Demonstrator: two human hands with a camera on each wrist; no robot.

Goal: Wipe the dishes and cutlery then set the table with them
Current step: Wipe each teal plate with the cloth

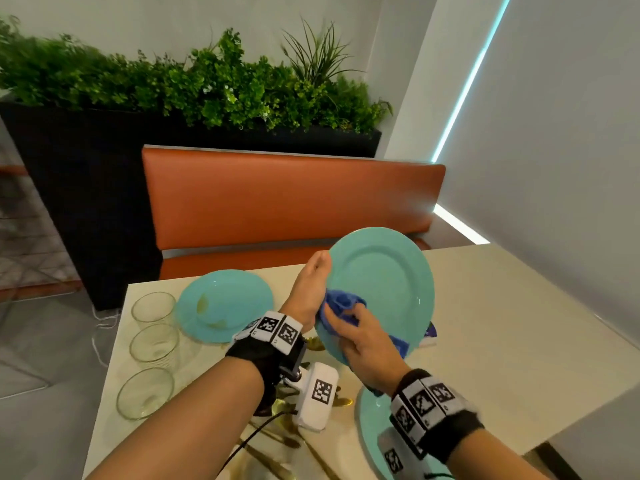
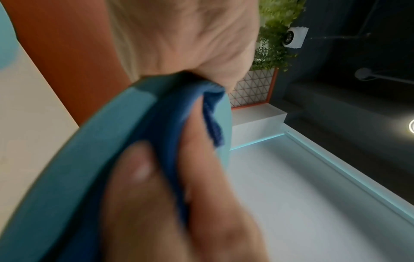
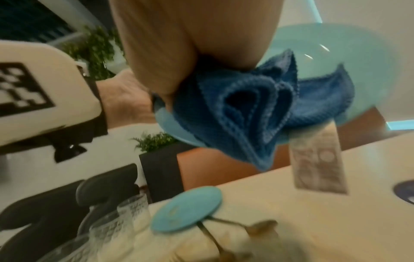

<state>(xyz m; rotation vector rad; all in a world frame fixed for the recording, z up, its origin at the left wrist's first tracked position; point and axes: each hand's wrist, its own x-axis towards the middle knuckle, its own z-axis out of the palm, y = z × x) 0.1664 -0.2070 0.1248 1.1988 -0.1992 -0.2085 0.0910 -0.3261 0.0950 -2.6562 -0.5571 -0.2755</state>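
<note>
My left hand point(image 1: 317, 271) grips a turquoise plate point(image 1: 384, 289) by its left rim and holds it tilted up above the table. My right hand point(image 1: 346, 327) pinches a bunched blue cloth point(image 1: 343, 304) over the plate's lower left rim. Up close, the cloth point(image 2: 174, 124) wraps the plate rim point(image 2: 89, 150), with the right hand's fingers point(image 2: 139, 168) on both sides. In the right wrist view the cloth point(image 3: 246, 109) lies folded on the plate point(image 3: 336, 53), its label hanging below. A stained turquoise plate point(image 1: 225, 303) lies flat on the table. A third one point(image 1: 372, 431) sits under my right wrist.
Three clear glasses point(image 1: 154, 342) stand in a row along the table's left edge point(image 1: 114, 341). Gold cutlery point(image 1: 277, 441) lies scattered near the front, under my left forearm. An orange bench point(image 1: 291, 199) and a black planter point(image 1: 86, 185) stand behind the table.
</note>
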